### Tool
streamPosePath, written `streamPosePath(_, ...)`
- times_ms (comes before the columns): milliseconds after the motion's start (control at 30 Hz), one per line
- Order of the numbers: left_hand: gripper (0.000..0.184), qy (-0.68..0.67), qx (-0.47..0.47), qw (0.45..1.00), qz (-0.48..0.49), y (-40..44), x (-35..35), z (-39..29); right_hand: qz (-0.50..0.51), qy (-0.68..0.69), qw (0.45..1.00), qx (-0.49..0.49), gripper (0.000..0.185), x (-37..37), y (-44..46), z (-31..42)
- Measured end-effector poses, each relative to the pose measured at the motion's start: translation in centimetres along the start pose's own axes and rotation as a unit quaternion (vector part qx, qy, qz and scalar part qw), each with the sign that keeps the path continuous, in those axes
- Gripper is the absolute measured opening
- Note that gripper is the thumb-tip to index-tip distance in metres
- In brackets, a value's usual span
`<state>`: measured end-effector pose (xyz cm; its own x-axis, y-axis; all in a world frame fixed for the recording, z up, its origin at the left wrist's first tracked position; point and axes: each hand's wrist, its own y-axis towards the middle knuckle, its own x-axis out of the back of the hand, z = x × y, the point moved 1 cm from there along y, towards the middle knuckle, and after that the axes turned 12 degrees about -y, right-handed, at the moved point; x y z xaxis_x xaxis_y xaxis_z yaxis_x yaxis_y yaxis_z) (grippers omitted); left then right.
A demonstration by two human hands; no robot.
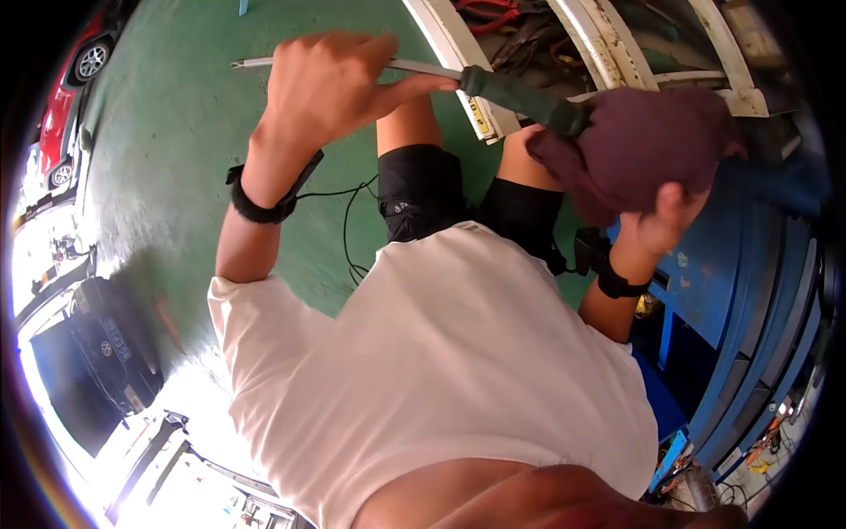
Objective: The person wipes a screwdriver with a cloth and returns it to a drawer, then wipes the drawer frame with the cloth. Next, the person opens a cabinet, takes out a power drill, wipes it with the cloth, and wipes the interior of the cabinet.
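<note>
A long screwdriver with a metal shaft (423, 68) and a dark green handle (524, 99) lies almost level across the upper view. My left hand (322, 88) is closed around the shaft, its thumb stretched along the metal towards the handle. The tip sticks out to the left of that hand. At the other end, a maroon cloth (656, 145) covers the end of the handle. My right hand (665, 220) holds this bunched cloth from below; most of its fingers are hidden behind the fabric.
White metal frames (604, 44) hold red-handled pliers (486, 13) and other tools at the top. A blue metal cabinet (696, 256) stands at the right. A black cable (346, 220) trails over the green floor (176, 176). Cars are at the far left.
</note>
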<state>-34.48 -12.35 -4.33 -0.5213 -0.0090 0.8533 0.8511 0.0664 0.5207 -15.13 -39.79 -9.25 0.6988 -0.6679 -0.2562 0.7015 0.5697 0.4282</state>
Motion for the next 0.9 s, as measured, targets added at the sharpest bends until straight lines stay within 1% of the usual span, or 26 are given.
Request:
streamPosePath(67, 0.066, 0.000, -0.008, 1.000, -0.012, 0.8, -0.1, -0.6, 0.065, -0.176, 0.980, 0.071, 0.067, -2.5, 0.6, 0.3)
streamPosePath(100, 0.065, -0.001, -0.020, 0.999, -0.025, 1.1, -0.3, -0.9, 0.122, -0.267, 0.949, 0.113, 0.065, -3.9, 1.2, 0.5)
streamPosePath(133, 0.065, -0.002, -0.021, 0.999, -0.029, 1.3, -0.4, -1.0, 0.171, -0.347, 0.907, 0.164, 0.064, -5.3, 1.8, 0.7)
streamPosePath(167, 0.063, 0.010, -0.044, 0.998, -0.040, 1.6, -0.7, -1.2, 0.219, -0.450, 0.830, 0.246, 0.062, -6.2, 2.8, 0.9)
streamPosePath(200, 0.061, 0.021, -0.067, 0.996, -0.054, 1.9, -1.0, -1.4, 0.223, -0.548, 0.762, 0.263, 0.067, -7.0, 3.1, 1.2)
streamPosePath(233, 0.061, 0.017, -0.072, 0.995, -0.063, 2.1, -1.3, -1.6, 0.234, -0.607, 0.717, 0.250, 0.070, -7.2, 3.2, 1.3)
streamPosePath(300, 0.060, -0.005, -0.068, 0.994, -0.087, 2.3, -1.5, -2.3, 0.203, -0.601, 0.737, 0.232, 0.071, -6.4, 3.6, 0.9)
streamPosePath(333, 0.059, 0.005, -0.053, 0.998, -0.041, 2.3, -1.1, -2.9, 0.202, -0.608, 0.732, 0.232, 0.071, -5.9, 3.3, 1.2)
streamPosePath(367, 0.059, 0.001, -0.056, 0.997, -0.046, 2.7, -1.1, -3.3, 0.218, -0.625, 0.731, 0.167, 0.068, -5.4, 2.9, 1.4)
streamPosePath(400, 0.057, -0.028, -0.078, 0.996, -0.042, 3.2, -1.2, -3.9, 0.232, -0.639, 0.727, 0.098, 0.066, -4.8, 2.5, 1.5)
streamPosePath(433, 0.055, -0.058, -0.102, 0.992, -0.037, 3.8, -1.6, -4.4, 0.228, -0.645, 0.724, 0.095, 0.066, -4.1, 2.2, 1.5)
streamPosePath(467, 0.058, -0.056, -0.124, 0.990, -0.021, 4.3, -2.2, -5.0, 0.219, -0.633, 0.738, 0.081, 0.061, -3.2, 1.8, 1.4)
streamPosePath(500, 0.058, -0.063, -0.130, 0.989, -0.024, 4.8, -2.8, -5.5, 0.209, -0.622, 0.752, 0.068, 0.058, -2.4, 1.5, 1.5)
streamPosePath(533, 0.058, -0.079, -0.156, 0.984, -0.024, 5.5, -3.3, -6.1, 0.204, -0.629, 0.747, 0.066, 0.058, -1.8, 1.2, 2.0)
streamPosePath(600, 0.059, -0.098, -0.196, 0.976, -0.010, 6.6, -4.1, -7.5, 0.208, -0.594, 0.777, 0.000, 0.054, -0.4, 0.3, 3.1)
streamPosePath(633, 0.059, -0.106, -0.200, 0.974, -0.012, 7.0, -4.4, -8.1, 0.205, -0.599, 0.774, -0.005, 0.054, 0.7, 0.0, 3.8)
streamPosePath(700, 0.059, -0.121, -0.221, 0.968, 0.010, 7.6, -5.1, -9.2, 0.211, -0.612, 0.762, 0.017, 0.054, 3.0, -0.7, 5.4)
streamPosePath(733, 0.059, -0.146, -0.214, 0.966, 0.015, 7.6, -5.4, -9.8, 0.213, -0.623, 0.752, -0.005, 0.051, 3.6, -1.1, 6.4)
streamPosePath(767, 0.059, -0.151, -0.221, 0.963, 0.015, 7.8, -5.4, -10.3, 0.206, -0.627, 0.751, -0.008, 0.051, 4.2, -1.6, 7.1)
streamPosePath(833, 0.059, -0.183, -0.206, 0.961, 0.030, 7.9, -5.3, -11.0, 0.177, -0.627, 0.758, 0.035, 0.045, 5.1, -2.5, 8.1)
streamPosePath(900, 0.057, -0.198, -0.211, 0.957, 0.032, 8.1, -5.2, -11.7, 0.163, -0.628, 0.761, 0.026, 0.043, 5.4, -3.1, 9.2)
